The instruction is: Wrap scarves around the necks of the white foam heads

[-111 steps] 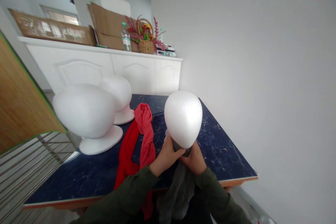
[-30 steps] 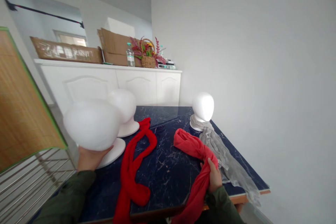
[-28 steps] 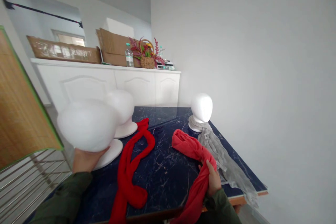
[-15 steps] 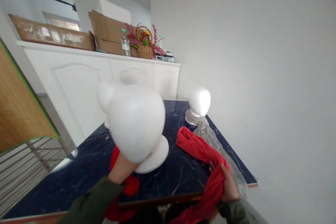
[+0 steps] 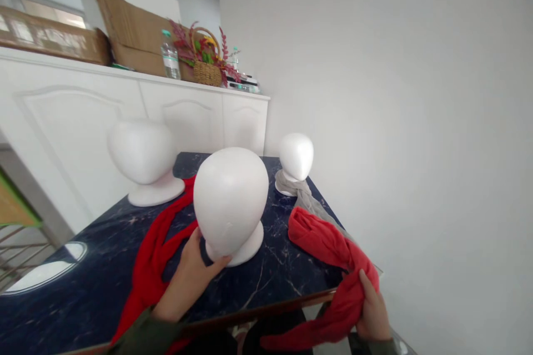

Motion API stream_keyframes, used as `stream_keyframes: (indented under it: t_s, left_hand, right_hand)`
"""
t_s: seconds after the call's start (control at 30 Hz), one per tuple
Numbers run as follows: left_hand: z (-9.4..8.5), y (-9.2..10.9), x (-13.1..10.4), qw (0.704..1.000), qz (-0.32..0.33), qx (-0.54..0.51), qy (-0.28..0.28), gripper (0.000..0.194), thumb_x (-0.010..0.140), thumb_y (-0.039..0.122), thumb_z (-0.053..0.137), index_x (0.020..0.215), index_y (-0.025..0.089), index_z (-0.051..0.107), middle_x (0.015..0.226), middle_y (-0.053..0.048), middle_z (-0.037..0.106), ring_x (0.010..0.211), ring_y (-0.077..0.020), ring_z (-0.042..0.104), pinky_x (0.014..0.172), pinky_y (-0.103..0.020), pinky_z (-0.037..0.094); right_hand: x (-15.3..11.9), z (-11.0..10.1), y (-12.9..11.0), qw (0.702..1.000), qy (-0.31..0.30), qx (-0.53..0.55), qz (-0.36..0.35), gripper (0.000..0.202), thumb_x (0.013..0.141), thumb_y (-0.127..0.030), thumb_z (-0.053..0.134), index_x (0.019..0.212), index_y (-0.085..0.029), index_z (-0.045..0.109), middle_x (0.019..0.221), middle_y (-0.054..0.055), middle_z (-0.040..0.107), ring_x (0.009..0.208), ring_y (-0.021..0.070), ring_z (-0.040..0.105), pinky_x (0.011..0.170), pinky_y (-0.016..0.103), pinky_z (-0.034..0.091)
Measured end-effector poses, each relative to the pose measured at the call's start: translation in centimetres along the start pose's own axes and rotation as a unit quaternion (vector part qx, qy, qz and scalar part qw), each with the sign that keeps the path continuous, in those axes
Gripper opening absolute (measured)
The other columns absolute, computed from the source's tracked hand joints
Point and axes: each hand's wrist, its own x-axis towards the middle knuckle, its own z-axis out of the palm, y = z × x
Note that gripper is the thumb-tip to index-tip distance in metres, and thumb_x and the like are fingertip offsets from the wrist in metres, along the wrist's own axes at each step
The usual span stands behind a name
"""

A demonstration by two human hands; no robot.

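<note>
Only the far-right smooth white egg-shaped head (image 5: 296, 155) wore grey cloth (image 5: 307, 201); your left hand (image 5: 195, 273) curled round the bare near head (image 5: 231, 199), your right hand (image 5: 372, 305) clutched coral-red cloth (image 5: 333, 247).

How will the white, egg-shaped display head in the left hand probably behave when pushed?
The white, egg-shaped display head might tip if pushed high, because its bulky top looks wider than its flat white base. That base should discourage rolling. Its smooth surface may be slippery.
</note>
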Motion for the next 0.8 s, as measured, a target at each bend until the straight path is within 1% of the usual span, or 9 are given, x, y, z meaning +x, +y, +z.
stream_keyframes:
  t_s: [0.1,0.2,0.27,0.33,0.47,0.57,0.63,0.7,0.8]
  left_hand:
    - [-0.7,1.9,-5.5,0.998,-0.044,-0.035,0.034,0.055,0.068,0.046,0.059,0.113,0.019,0.041,0.107,-0.012,0.056,0.099,-0.0281,0.058,0.086,-0.047,0.049]
    - [0.1,5.1,-8.5,0.991,0.025,-0.031,-0.126,0.022,0.075,0.034,0.054,0.094,0.023,0.050,0.090,-0.006,0.061,0.085,-0.0224,0.062,0.077,-0.039,0.053]
    - [1.6,7.5,-8.2,0.964,0.106,-0.015,-0.242,0.015,0.076,0.026,0.051,0.090,0.023,0.054,0.091,-0.005,0.063,0.088,-0.0203,0.061,0.080,-0.036,0.051]
    - [3.8,9.2,-6.6,0.927,0.200,0.007,-0.317,0.033,0.074,0.023,0.055,0.107,0.021,0.052,0.111,-0.007,0.059,0.106,-0.0213,0.054,0.093,-0.038,0.043]
    - [9.2,10.5,-3.7,0.880,0.279,0.102,-0.370,0.079,0.064,0.029,0.066,0.132,0.012,0.031,0.140,-0.016,0.035,0.130,-0.0299,0.027,0.107,-0.051,0.018]
    - [11.8,10.7,-3.6,0.883,0.274,0.109,-0.365,0.049,0.070,0.024,0.059,0.117,0.011,0.047,0.135,-0.017,0.041,0.130,-0.0305,0.027,0.107,-0.053,0.014]
    - [11.8,10.7,-4.1,0.887,0.282,0.051,-0.361,0.028,0.074,0.018,0.051,0.102,0.014,0.054,0.127,-0.014,0.049,0.128,-0.0274,0.032,0.107,-0.051,0.012]
    - [10.4,10.5,-4.7,0.894,0.260,-0.041,-0.364,0.022,0.073,0.015,0.049,0.095,0.016,0.054,0.115,-0.010,0.057,0.118,-0.0246,0.043,0.107,-0.048,0.015]
    - [6.2,10.0,-5.1,0.904,0.089,-0.207,-0.363,0.011,0.070,0.018,0.050,0.081,0.018,0.049,0.084,-0.003,0.060,0.084,-0.0184,0.057,0.090,-0.040,0.039]
  right_hand:
    - [-1.1,0.5,0.1,1.000,-0.022,-0.010,0.020,0.049,0.065,-0.041,0.068,0.109,-0.020,0.061,0.103,0.007,0.068,0.094,0.0237,0.064,0.082,0.037,0.053]
    - [-2.4,1.3,-0.3,0.999,-0.033,-0.016,0.038,0.044,0.064,-0.039,0.069,0.104,-0.020,0.064,0.100,0.006,0.069,0.096,0.0227,0.063,0.086,0.035,0.051]
    - [-3.5,1.8,-0.9,0.997,-0.071,-0.015,0.040,0.040,0.067,-0.038,0.068,0.102,-0.019,0.065,0.103,0.006,0.068,0.103,0.0221,0.059,0.091,0.034,0.047]
    - [-4.7,2.2,-1.6,0.992,-0.115,-0.012,0.046,0.039,0.070,-0.039,0.066,0.102,-0.018,0.065,0.107,0.007,0.066,0.109,0.0222,0.055,0.096,0.035,0.043]
    - [-7.3,1.4,-2.4,0.985,-0.161,0.000,0.063,0.039,0.071,-0.044,0.063,0.100,-0.018,0.067,0.106,0.010,0.066,0.107,0.0253,0.057,0.097,0.041,0.041]
    - [-9.0,-0.2,-3.1,0.979,-0.188,0.015,0.081,0.039,0.070,-0.047,0.063,0.096,-0.019,0.069,0.102,0.010,0.067,0.101,0.0272,0.060,0.090,0.044,0.045]
    - [-9.9,-1.3,-3.9,0.978,-0.188,0.027,0.082,0.038,0.070,-0.049,0.063,0.095,-0.020,0.069,0.101,0.010,0.068,0.098,0.0269,0.061,0.085,0.043,0.048]
    - [-10.3,-2.1,-4.9,0.981,-0.179,0.029,0.074,0.035,0.071,-0.049,0.062,0.092,-0.021,0.069,0.097,0.009,0.069,0.089,0.0245,0.064,0.077,0.039,0.051]
    - [-10.0,-2.2,-5.9,0.978,-0.194,0.003,0.070,0.029,0.074,-0.048,0.060,0.082,-0.022,0.067,0.079,0.006,0.070,0.059,0.0164,0.061,0.054,0.028,0.050]
